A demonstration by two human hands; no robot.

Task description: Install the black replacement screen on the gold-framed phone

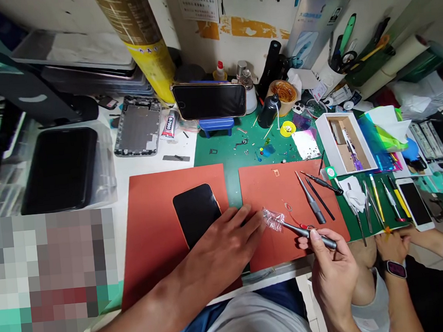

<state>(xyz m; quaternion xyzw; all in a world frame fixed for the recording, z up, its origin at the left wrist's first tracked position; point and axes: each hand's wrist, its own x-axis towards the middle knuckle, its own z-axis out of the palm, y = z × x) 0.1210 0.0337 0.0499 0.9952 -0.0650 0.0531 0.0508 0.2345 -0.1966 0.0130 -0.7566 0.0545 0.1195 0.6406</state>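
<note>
My right hand [333, 267] grips a slim grey screwdriver [307, 232] between thumb and fingers, its tip pointing left into a small clear plastic bag [274, 220]. My left hand [226, 240] reaches across from the left, index finger and thumb side against the bag's left edge; its thumb is hidden. The bag is crumpled, and its contents are too small to tell. Under my left hand's far side lies a phone [197, 209] with a dark screen on the left orange mat [149, 224]. Beside the screwdriver a thin red cord [294, 217] lies on the right orange mat [254, 184].
Screwdrivers and a thin black tool [319, 199] lie on the right mat, a SIM tray [276, 172] beyond. A phone on a blue stand [216, 127] stands behind. A white box [367, 145], tweezers [366, 200] and a white phone [416, 203] are rightward, near another person's hands [394, 249].
</note>
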